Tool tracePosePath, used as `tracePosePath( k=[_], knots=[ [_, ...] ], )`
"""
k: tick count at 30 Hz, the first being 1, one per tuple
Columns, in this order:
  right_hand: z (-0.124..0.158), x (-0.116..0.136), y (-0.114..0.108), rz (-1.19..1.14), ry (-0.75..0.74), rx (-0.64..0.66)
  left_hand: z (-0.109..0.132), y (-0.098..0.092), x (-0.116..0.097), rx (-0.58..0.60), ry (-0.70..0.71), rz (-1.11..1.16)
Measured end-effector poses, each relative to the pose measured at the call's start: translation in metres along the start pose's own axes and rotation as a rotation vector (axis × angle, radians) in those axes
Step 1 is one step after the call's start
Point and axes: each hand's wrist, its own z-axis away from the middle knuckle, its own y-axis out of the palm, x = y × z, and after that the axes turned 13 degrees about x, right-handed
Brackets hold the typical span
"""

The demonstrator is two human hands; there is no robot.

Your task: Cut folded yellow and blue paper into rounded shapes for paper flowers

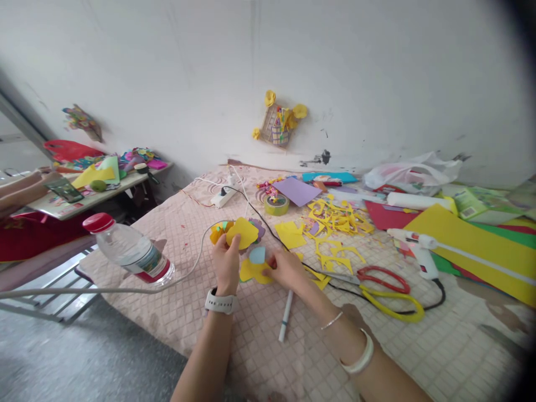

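Observation:
My left hand is closed, pinching a yellow paper flower cutout between thumb and fingers. Just behind it show an orange paper piece and a purple paper piece. My right hand has its fingertips pressed together at the edge of another yellow paper cutout, low over the table. A light blue paper piece lies against that cutout. Below the right hand rests a white pen, its upper end near the wrist.
Right of my hands are yellow paper scraps, red-and-yellow scissors and a glue gun with a black cord. A water bottle stands left, a cable passing it. Behind are tape and a power strip. Another person's arm reaches in far left.

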Motion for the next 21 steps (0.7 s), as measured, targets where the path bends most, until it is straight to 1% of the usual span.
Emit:
tracePosePath(
  k=[3,6,9,12,14,17,19,21],
  knots=[
    [-0.003,-0.004,0.002,-0.111,0.019,-0.005,-0.001,0.000,0.002,0.015,-0.008,-0.013],
    [-0.008,-0.009,-0.001,-0.241,0.003,-0.052,-0.003,-0.002,0.005,0.040,-0.019,-0.036],
    [-0.010,-0.013,-0.009,-0.358,-0.031,-0.158,-0.002,-0.004,0.007,0.084,-0.036,-0.090],
    [-0.012,-0.013,-0.016,-0.463,-0.070,-0.263,0.000,-0.003,0.010,0.181,-0.079,-0.170],
    [-0.012,-0.012,-0.017,-0.506,-0.107,-0.269,0.002,0.000,0.012,0.271,-0.115,-0.206],
    [-0.011,-0.011,-0.013,-0.504,-0.149,-0.209,0.004,0.004,0.014,0.383,-0.148,-0.214],
    [-0.011,-0.012,-0.010,-0.474,-0.146,-0.199,0.005,0.006,0.014,0.427,-0.151,-0.204],
    [-0.012,-0.014,-0.008,-0.440,-0.122,-0.219,0.005,0.007,0.012,0.448,-0.142,-0.187]
  ],
)
